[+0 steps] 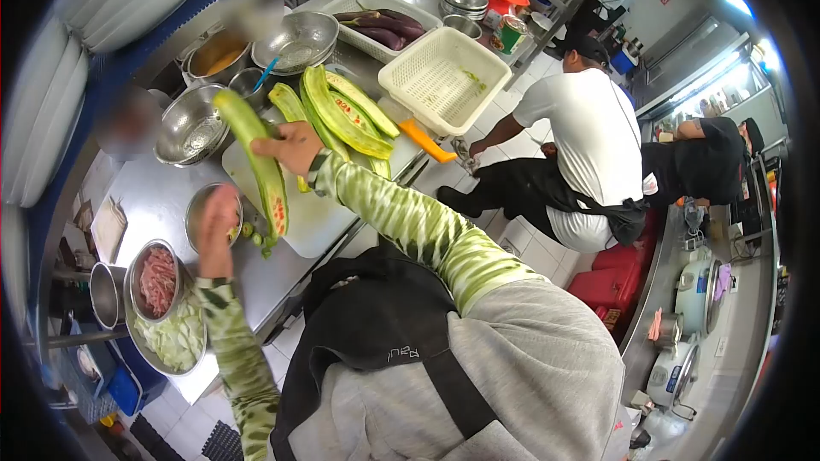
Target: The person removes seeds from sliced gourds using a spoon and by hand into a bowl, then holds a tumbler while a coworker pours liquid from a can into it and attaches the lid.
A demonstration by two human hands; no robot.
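Halved green gourd slants over a white cutting board, clasped near its middle by the right hand. Nearby, the blurred left hand is outstretched over a metal bowl.

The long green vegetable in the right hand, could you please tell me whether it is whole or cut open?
Cut open: the green vegetable in the right hand shows reddish seeds toward its lower end.
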